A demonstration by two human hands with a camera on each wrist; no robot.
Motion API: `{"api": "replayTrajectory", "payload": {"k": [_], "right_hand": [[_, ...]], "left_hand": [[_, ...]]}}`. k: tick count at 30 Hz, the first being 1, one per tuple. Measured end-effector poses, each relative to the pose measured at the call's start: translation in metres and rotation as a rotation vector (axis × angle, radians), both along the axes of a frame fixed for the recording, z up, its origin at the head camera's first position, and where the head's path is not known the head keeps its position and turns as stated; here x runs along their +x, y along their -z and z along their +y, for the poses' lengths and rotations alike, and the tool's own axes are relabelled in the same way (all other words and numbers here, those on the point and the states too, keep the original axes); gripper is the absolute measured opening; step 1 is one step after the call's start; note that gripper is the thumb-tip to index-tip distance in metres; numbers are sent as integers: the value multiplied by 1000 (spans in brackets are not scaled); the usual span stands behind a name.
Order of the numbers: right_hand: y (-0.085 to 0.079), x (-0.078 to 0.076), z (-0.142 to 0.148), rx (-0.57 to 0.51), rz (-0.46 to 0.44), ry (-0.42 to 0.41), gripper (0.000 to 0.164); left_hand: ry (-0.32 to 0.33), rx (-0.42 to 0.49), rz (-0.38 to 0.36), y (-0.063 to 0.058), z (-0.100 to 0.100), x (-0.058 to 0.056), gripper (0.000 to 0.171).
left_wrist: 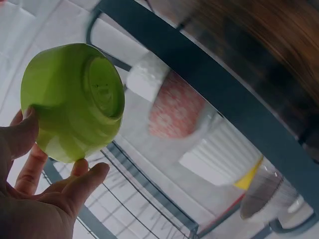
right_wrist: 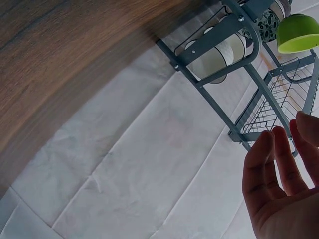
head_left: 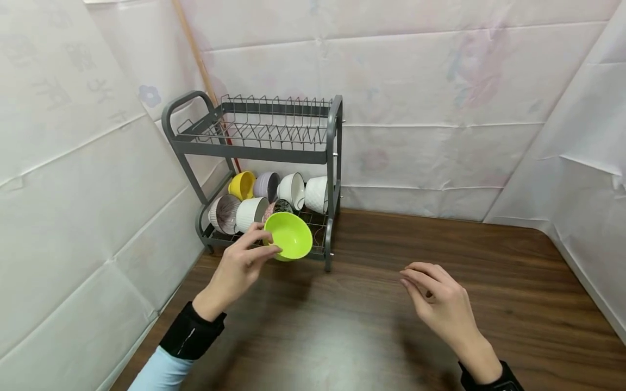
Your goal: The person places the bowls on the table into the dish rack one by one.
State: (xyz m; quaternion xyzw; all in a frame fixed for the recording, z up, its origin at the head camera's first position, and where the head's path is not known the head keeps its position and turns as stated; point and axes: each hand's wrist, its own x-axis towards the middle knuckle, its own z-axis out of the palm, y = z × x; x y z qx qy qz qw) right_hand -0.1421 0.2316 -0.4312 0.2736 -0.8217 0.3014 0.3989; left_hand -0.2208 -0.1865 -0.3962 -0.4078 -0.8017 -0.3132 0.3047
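A lime-green bowl (head_left: 292, 237) is held by its left side in my left hand (head_left: 238, 271), in front of the lower shelf of a grey dish rack (head_left: 249, 154). Its mouth faces me in the head view. From the left wrist view, thumb and fingers pinch the wall of the green bowl (left_wrist: 65, 99), and its round foot shows. Over the table to the right, my right hand (head_left: 442, 304) holds nothing, its fingers loosely bent. Behind the green bowl, the lower shelf carries a pink floral bowl (left_wrist: 177, 107), a white ribbed bowl (head_left: 250, 213) and a brownish striped bowl (head_left: 225, 213).
Along the shelf's back row lie a yellow bowl (head_left: 242, 185), a lilac bowl (head_left: 265, 185) and white bowls (head_left: 317, 194), tipped on their sides. Only wire dividers show on the upper tier. White sheeting (head_left: 415, 98) surrounds the dark wooden table (head_left: 371, 336); a wooden pole (head_left: 193, 46) leans behind the rack.
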Motion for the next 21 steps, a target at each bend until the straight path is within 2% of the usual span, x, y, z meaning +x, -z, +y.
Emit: {"api": "replayTrajectory", "payload": {"k": [3, 7, 11, 17, 21], "right_hand": [[2, 0, 0, -4, 5, 3, 11], [2, -1, 0, -16, 27, 10, 26], [0, 0, 0, -10, 11, 20, 11], [-1, 4, 0, 19, -43, 46, 21], [-1, 5, -1, 18, -41, 52, 20]], "left_hand": [[-46, -80, 34, -4, -7, -5, 35], [-101, -193, 84, -12, -10, -15, 33], [-149, -293, 127, -20, -6, -24, 34], [-191, -442, 210, -30, 1, -33, 39], [-211, -615, 295, -42, 9, -40, 38]]}}
